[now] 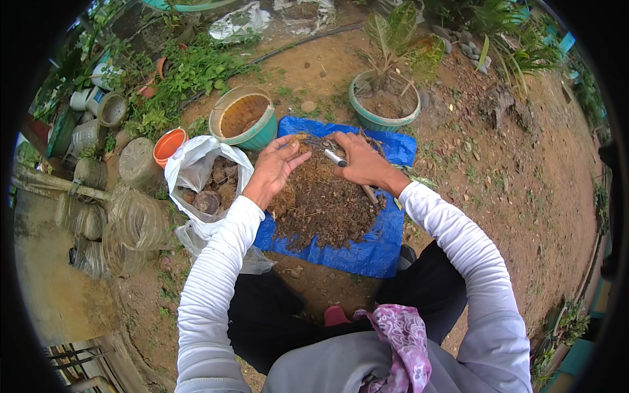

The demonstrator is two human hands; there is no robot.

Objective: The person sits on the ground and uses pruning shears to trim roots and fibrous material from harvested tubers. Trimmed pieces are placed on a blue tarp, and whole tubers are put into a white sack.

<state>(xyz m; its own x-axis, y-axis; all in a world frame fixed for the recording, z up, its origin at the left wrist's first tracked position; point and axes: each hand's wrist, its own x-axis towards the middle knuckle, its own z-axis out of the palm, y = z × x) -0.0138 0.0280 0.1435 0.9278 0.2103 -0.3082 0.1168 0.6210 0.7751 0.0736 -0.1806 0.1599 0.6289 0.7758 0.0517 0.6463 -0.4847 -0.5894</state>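
Note:
Over a heap of dark soil and brown fibre point(324, 211) on a blue tarp point(378, 255), both my hands work close together. My left hand point(277, 164) has a small yellow-brown fibrous piece point(300, 139) at its fingertips. Gripped in my right hand point(364, 159) is a hand tool point(335, 157) with a silver-grey handle end. Its working end points towards the left hand and is partly hidden, so its exact kind is unclear. Below the right wrist, a brown stick-like piece point(369, 194) lies on the soil.
Left of the tarp, a white plastic bag point(196, 162) holds brown fibrous lumps. Behind stand a green pot point(260, 130), an orange pot point(169, 145) and a potted leafy plant point(385, 123). Clear plastic bags point(137, 221) and old containers point(88, 137) crowd the far left.

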